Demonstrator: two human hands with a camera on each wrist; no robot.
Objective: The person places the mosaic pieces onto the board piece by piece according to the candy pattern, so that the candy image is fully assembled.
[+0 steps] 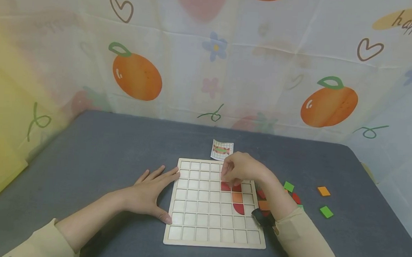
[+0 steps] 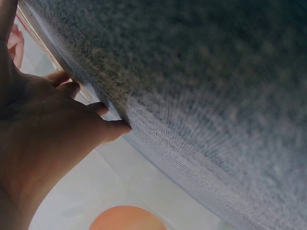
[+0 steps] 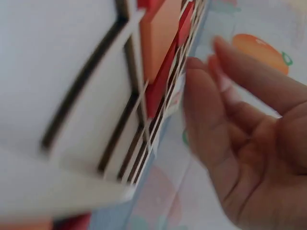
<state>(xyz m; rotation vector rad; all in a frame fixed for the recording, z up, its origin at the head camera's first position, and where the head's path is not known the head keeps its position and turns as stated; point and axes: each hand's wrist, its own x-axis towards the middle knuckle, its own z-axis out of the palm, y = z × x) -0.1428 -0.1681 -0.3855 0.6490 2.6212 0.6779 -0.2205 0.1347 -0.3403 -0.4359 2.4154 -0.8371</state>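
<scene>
A light wooden grid board [image 1: 190,220] lies on the table. My left hand [image 1: 145,195] is spread along its left side, with fingertips and thumb touching the edge; in the left wrist view that hand [image 2: 53,124] shows loosely stretched fingers. My right hand [image 1: 244,168] is over the board's upper right, fingertips down near the red pieces [image 1: 225,186]. In the right wrist view its thumb and forefinger stand slightly apart, with no piece visible between them. An orange square [image 1: 237,197] and a red curved piece [image 1: 238,208] sit in cells below.
A small pattern card [image 1: 221,150] lies behind the board. Loose pieces are to the right: green squares [image 1: 326,211], an orange square [image 1: 323,191], red curved pieces [image 1: 296,198], some partly hidden by the right forearm. A fruit-printed cloth [image 1: 181,64] hangs behind the dark table.
</scene>
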